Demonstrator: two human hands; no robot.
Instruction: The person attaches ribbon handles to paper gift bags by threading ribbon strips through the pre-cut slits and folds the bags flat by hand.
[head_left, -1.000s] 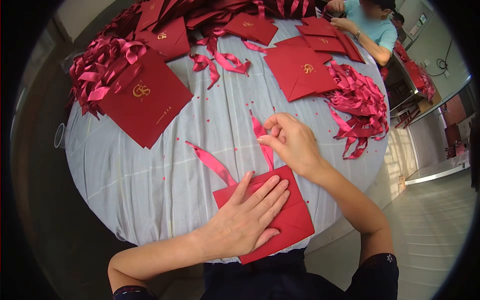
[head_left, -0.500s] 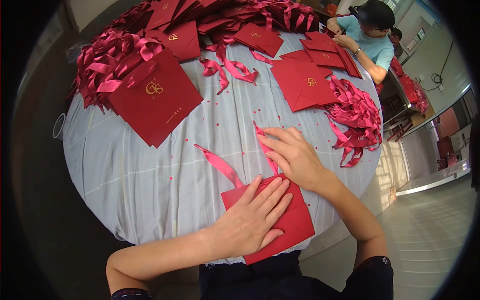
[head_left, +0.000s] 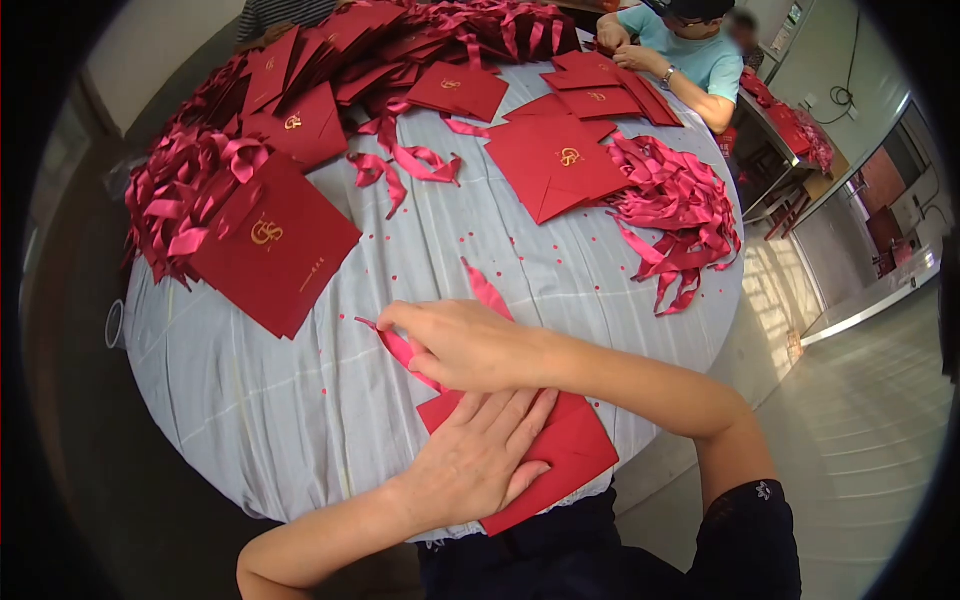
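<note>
My left hand point(head_left: 480, 455) lies flat with its fingers stretched out on a red paper envelope point(head_left: 575, 445) at the table's near edge. Two pink ribbon ends come out of the envelope's far side. Across the left ribbon point(head_left: 398, 348) reaches my right hand point(head_left: 455, 345), its fingers bent and closed on the strip; the fingertips are partly hidden. The other ribbon end point(head_left: 487, 290) lies on the cloth, passing behind my right hand.
On the left sits a stack of red envelopes point(head_left: 285, 255) with a heap of ribbons. More envelopes point(head_left: 555, 165) and ribbons point(head_left: 675, 205) lie at right. Small red dots dot the tablecloth point(head_left: 270, 400). A co-worker point(head_left: 695, 60) in light blue handles something at the far side.
My right hand has moved left from the right ribbon to the left one, crossing above my left hand. The left hand stays on the envelope. The view has shifted slightly.
</note>
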